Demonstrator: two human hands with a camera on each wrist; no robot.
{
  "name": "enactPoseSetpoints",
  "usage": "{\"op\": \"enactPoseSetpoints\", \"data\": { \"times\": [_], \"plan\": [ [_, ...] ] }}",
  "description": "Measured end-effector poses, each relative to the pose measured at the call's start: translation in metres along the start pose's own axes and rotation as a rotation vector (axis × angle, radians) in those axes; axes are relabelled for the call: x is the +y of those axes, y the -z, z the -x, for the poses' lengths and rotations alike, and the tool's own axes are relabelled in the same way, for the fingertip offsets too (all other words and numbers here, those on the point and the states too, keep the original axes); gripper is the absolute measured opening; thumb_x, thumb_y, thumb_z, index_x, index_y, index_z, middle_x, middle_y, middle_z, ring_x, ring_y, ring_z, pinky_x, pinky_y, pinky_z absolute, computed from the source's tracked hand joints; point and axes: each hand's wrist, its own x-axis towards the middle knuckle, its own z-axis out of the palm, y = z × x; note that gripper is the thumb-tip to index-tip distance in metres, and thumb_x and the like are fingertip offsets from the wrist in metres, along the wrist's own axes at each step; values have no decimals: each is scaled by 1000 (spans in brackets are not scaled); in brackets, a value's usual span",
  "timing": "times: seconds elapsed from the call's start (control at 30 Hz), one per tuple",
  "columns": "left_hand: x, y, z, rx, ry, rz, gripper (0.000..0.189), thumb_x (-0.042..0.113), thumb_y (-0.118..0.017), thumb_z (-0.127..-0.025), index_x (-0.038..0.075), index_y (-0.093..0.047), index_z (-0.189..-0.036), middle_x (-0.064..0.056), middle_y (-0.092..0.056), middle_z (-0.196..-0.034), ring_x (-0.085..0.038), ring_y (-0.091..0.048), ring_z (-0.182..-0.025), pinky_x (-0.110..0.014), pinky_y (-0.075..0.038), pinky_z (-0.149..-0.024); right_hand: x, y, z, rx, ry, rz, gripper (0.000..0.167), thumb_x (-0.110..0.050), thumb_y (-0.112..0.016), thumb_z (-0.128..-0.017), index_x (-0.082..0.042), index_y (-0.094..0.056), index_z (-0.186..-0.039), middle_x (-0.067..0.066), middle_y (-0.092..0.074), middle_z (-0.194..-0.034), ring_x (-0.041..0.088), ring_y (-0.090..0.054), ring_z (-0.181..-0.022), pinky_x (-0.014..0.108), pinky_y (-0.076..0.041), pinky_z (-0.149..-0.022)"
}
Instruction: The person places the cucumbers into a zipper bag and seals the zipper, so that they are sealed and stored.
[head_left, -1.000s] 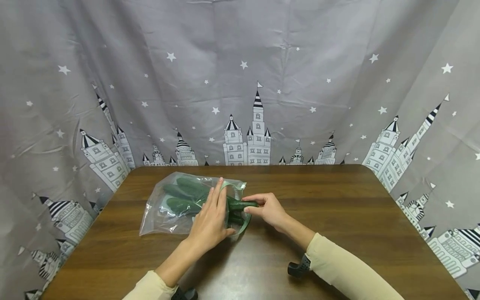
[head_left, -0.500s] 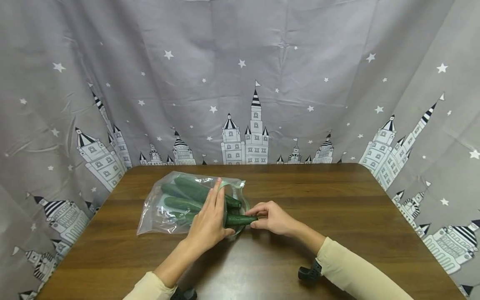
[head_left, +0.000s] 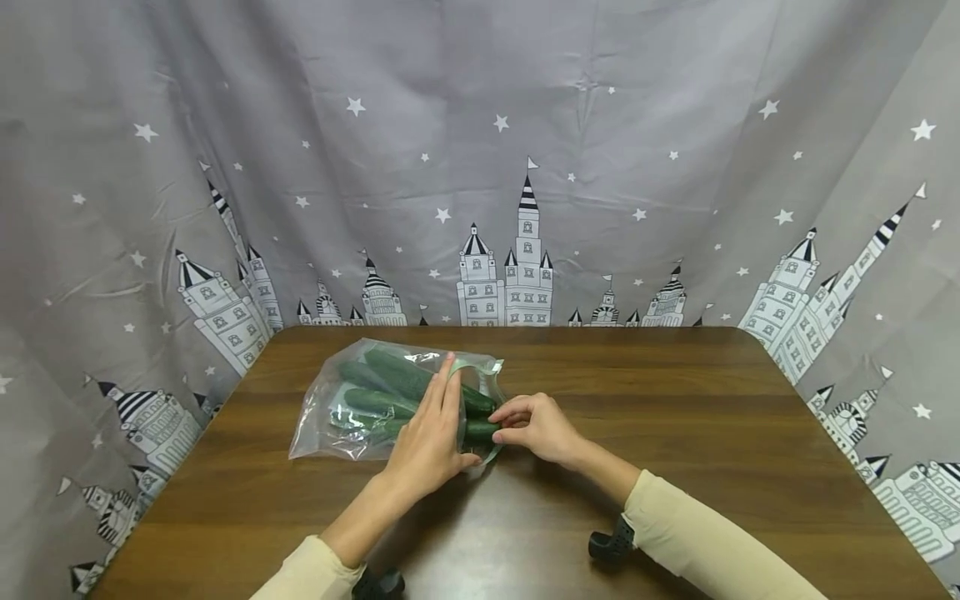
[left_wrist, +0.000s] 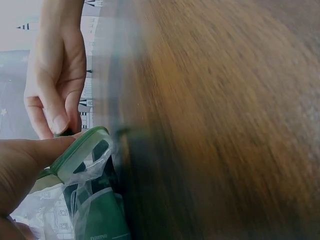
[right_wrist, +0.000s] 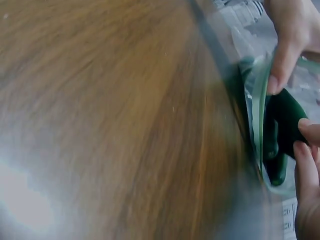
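Observation:
A clear plastic bag [head_left: 318, 429] with a green-edged mouth lies on the table, several dark green cucumbers [head_left: 375, 402] inside, their ends facing right. Across the bag near its mouth rests my left hand [head_left: 429, 433], fingers straight and thumb spread out at the lower rim. In the left wrist view that thumb [left_wrist: 35, 155] lies along the green rim [left_wrist: 82, 142]. My right hand [head_left: 542, 427] pinches the end of one cucumber [right_wrist: 287, 117] at the opening with thumb and fingertips. My left palm and the bag hide the middle of the cucumbers.
The brown wooden table [head_left: 675, 417] extends right and toward me. Behind it hangs a grey curtain [head_left: 480, 167] printed with castles and stars. Black straps with small mounts [head_left: 611, 542] sit at both wrists.
My right hand first moved toward me with a cucumber end sticking out of the bag, then moved slightly away as that end went further in. My left hand stays on the bag.

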Motion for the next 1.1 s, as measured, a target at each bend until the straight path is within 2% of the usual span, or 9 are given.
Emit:
{"op": "enactPoseSetpoints", "data": {
  "times": [0.17, 0.33, 0.43, 0.53, 0.67, 0.77, 0.87, 1.03, 1.1],
  "plan": [
    [1, -3, -1, 2, -15, 7, 140, 30, -105, -57, 2, -18, -163, -10, -2, -173, -43, -24, -151, -59, -59, -83, 4, 0, 2, -45, -2, -54, 20, 7, -77, -88, 5, -76, -108, 13, -72, -108, 21, -68, -96, 35, -58, -87],
    [1, -5, 0, -2, -34, 8, 138, 28, -105, -58, 1, -19, -162, -11, -2, -173, -47, -25, -149, -58, -60, -82, 2, -15, -5, -11, 18, -16, 19, 2, -82, -86, 3, -77, -104, 9, -76, -95, 18, -73, -86, 30, -61, -78],
    [0, -5, -1, 10, -35, 8, 138, 29, -105, -57, 2, -20, -162, -10, -3, -173, -47, -26, -149, -59, -60, -80, 0, -14, -6, -14, 5, -18, 23, 1, -83, -86, 4, -76, -107, 10, -77, -94, 20, -74, -85, 29, -61, -75],
    [0, -5, 0, 10, -35, 7, 138, 31, -105, -56, 2, -21, -162, -10, -4, -173, -47, -27, -148, -61, -58, -83, 3, 1, -2, 43, -55, -71, 27, 2, -82, -86, 7, -74, -112, 15, -76, -98, 24, -74, -89, 29, -61, -78],
    [1, -6, 0, -1, -34, -14, 138, 33, -105, -55, 2, -23, -161, -11, -5, -173, -50, -27, -147, -64, -51, -95, 10, 32, 9, 133, -128, -114, 35, 3, -80, -86, 11, -69, -119, 24, -73, -105, 28, -73, -94, 31, -61, -81],
    [5, -8, -1, -7, -35, -32, 137, 35, -105, -55, 2, -24, -161, -10, -6, -173, -54, -26, -146, -70, -44, -100, 11, 54, 20, 141, -157, -124, 40, 3, -79, -87, 12, -66, -124, 28, -71, -110, 27, -73, -96, 32, -61, -82],
    [10, -12, -3, -24, -40, -50, 137, 39, -105, -55, 3, -26, -161, -9, -6, -173, -57, -23, -146, -78, -40, -98, 12, 72, 30, 143, -173, -128, 43, 3, -79, -88, 13, -64, -127, 31, -70, -111, 26, -74, -95, 37, -62, -82],
    [15, -22, -2, -56, -63, -111, 134, 47, -102, -56, 8, -29, -162, -6, -9, -173, -61, -19, -145, -83, -35, -97, 12, 97, 43, 152, -220, -104, 44, 1, -79, -89, 13, -63, -129, 29, -70, -110, 24, -74, -93, 49, -61, -82],
    [16, -27, -2, -71, -75, -152, 129, 51, -99, -61, 10, -31, -162, -6, -14, -172, -62, -19, -144, -85, -33, -96, 12, 105, 47, 160, -241, -92, 44, 0, -79, -90, 12, -63, -129, 28, -71, -111, 25, -74, -94, 52, -61, -82]
  ]
}}
